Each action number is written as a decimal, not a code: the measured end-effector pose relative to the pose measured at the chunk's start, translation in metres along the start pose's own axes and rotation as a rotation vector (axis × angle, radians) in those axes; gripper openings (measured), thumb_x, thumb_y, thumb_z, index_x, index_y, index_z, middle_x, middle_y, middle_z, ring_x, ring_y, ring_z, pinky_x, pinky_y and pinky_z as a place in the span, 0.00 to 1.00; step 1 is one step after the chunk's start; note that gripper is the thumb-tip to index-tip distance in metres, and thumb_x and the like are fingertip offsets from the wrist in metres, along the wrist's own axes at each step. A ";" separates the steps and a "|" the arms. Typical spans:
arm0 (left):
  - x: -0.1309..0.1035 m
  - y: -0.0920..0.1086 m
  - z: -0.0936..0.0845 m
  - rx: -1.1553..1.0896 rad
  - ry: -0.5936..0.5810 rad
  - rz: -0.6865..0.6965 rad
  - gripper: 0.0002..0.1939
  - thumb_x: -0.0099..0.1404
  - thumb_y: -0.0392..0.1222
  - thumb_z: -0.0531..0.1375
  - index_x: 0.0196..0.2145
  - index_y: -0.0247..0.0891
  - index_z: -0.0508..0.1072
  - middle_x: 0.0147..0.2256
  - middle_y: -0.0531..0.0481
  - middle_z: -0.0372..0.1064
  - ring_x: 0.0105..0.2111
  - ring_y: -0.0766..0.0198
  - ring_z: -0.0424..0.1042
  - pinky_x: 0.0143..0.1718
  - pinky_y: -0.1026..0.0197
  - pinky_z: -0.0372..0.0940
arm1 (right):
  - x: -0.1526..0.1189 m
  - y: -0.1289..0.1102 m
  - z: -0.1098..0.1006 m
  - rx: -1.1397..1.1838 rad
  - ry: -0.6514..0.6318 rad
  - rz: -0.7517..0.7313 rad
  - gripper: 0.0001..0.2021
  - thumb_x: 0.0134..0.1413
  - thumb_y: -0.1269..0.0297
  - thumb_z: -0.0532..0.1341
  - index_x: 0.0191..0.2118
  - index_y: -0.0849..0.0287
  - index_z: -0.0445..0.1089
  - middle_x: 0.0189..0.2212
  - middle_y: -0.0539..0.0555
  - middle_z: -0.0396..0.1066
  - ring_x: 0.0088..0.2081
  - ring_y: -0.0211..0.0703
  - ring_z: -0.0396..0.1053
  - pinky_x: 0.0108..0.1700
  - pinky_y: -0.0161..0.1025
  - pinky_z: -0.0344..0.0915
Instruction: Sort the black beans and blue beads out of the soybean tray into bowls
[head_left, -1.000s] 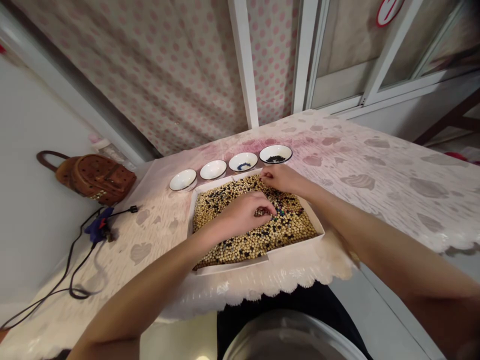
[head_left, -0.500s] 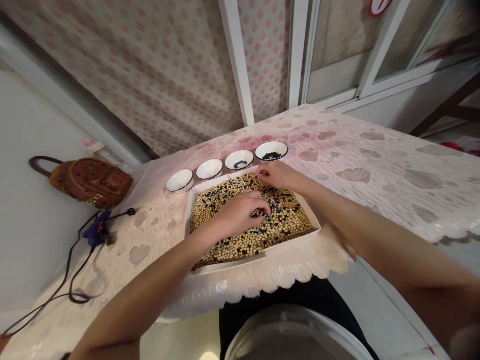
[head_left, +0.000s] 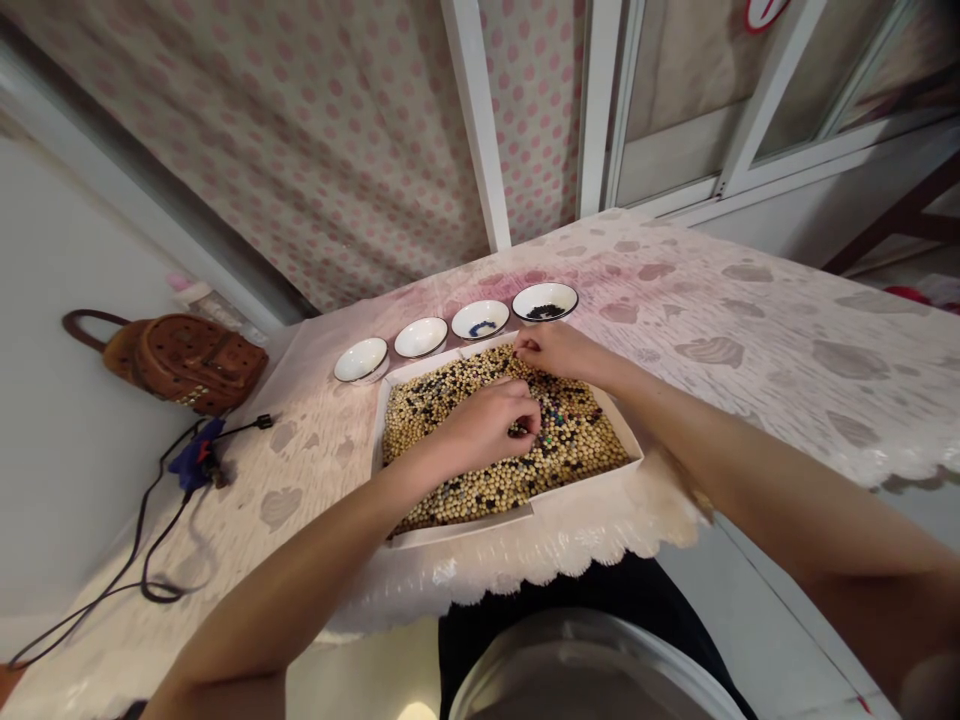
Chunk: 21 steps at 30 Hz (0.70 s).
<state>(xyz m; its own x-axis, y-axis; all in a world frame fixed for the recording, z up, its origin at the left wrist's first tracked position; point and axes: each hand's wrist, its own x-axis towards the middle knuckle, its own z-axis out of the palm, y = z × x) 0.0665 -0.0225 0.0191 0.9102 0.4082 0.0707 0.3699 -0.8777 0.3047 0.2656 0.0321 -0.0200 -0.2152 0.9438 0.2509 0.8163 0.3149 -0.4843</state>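
A shallow white box (head_left: 495, 522) full of small yellow and black beads (head_left: 457, 500) lies at the table's front edge, with a few green and blue ones among them. My left hand (head_left: 499, 425) is over the middle of the beads, fingers curled together at their surface. At the box's back edge, my right hand (head_left: 547, 350) has its fingertips pinched; whatever they hold is too small to make out. Behind the box stand a bowl with dark beads (head_left: 544, 303), a bowl with blue beads (head_left: 480, 320) and two white bowls (head_left: 421, 338).
A brown backpack-shaped bag (head_left: 199, 360) sits at the left beside the wall. Nearer lie a blue object (head_left: 196, 458) and a black cable (head_left: 142, 535). The patterned tablecloth (head_left: 750, 330) extends right, and a curtain hangs behind the table.
The fingers of my left hand have drawn closer together over the beads. My right hand has hardly moved.
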 end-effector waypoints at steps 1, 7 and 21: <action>0.000 0.000 0.000 -0.002 -0.001 -0.001 0.04 0.63 0.34 0.59 0.32 0.39 0.73 0.36 0.49 0.67 0.41 0.59 0.67 0.46 0.57 0.63 | 0.000 0.000 0.000 0.003 0.000 -0.001 0.08 0.56 0.67 0.58 0.35 0.60 0.76 0.28 0.54 0.75 0.29 0.40 0.67 0.33 0.40 0.58; -0.001 0.000 0.000 -0.043 -0.004 0.018 0.04 0.63 0.35 0.60 0.36 0.40 0.75 0.38 0.49 0.68 0.43 0.58 0.66 0.45 0.57 0.63 | -0.001 0.000 0.000 0.004 0.003 -0.008 0.08 0.56 0.68 0.58 0.35 0.60 0.75 0.29 0.55 0.75 0.29 0.40 0.67 0.33 0.39 0.58; 0.004 -0.001 0.005 -0.057 -0.001 0.059 0.03 0.64 0.36 0.61 0.32 0.39 0.75 0.35 0.50 0.68 0.39 0.61 0.67 0.43 0.59 0.64 | -0.001 -0.003 0.000 0.005 0.020 -0.005 0.07 0.56 0.69 0.58 0.33 0.60 0.75 0.29 0.55 0.75 0.29 0.40 0.67 0.33 0.39 0.57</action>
<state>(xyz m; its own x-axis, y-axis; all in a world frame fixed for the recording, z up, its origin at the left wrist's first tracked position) 0.0705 -0.0212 0.0147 0.9302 0.3561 0.0886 0.3050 -0.8844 0.3533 0.2638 0.0299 -0.0189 -0.2085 0.9400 0.2700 0.8126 0.3201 -0.4870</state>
